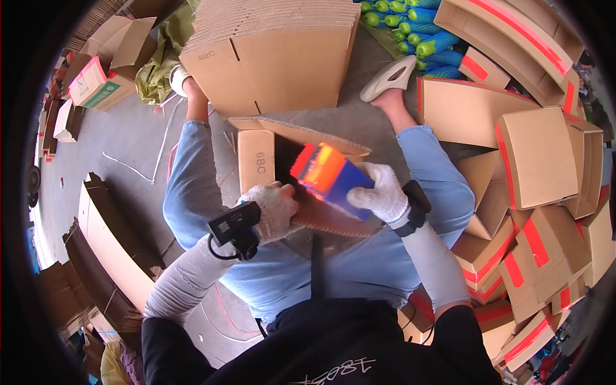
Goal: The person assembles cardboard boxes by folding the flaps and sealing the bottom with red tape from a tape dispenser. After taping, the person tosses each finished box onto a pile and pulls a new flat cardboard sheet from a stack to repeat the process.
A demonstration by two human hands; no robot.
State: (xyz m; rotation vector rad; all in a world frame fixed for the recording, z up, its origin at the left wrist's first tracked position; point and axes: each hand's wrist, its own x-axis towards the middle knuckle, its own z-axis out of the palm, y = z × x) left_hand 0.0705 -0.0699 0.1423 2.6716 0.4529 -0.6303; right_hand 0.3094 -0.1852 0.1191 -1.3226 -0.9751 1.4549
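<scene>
An unfolded cardboard box marked 6BC stands between my legs, with its flaps raised. My left hand, in a white knit glove, is closed on its near left edge; the fingertips are partly hidden. My right hand, also gloved, grips a blue, orange and red tape dispenser over the box opening. The dispenser is tilted, and slightly blurred. Its toothed red end points left, away from my right hand.
A stack of flat cardboard boxes stands ahead, between my feet. Red-taped boxes pile up on the right. Blue-netted green items lie at the upper right. More cardboard leans on the left, and white strapping lies on the floor.
</scene>
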